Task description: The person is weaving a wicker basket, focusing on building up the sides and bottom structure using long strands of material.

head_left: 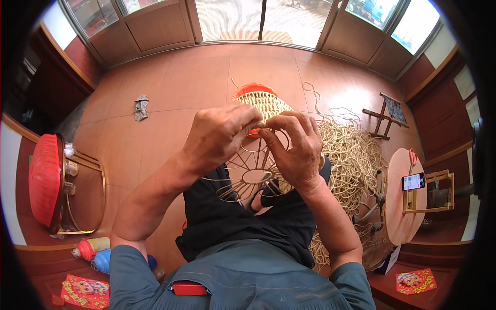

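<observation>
Between my knees stands a round metal wire frame (257, 176) with spokes running out from a central ring. Its far side carries a woven panel of beige cord (264, 102). My left hand (221, 133) and my right hand (297, 147) meet at the near edge of this weave, both closed in a pinch. A small bit of cord shows at the fingertips, mostly covered by the fingers. Something red-orange (256, 88), perhaps a basin, shows behind and beneath the woven part. One loose cord end sticks up at its far left.
A large tangled heap of beige cord (351, 160) lies on the floor at my right. Beyond it stand a round board (395, 217) bearing scissors (413, 159) and a phone (413, 181), and a folding stool (388, 114). Left are a chair with a red seat (44, 181) and a grey rag (141, 107).
</observation>
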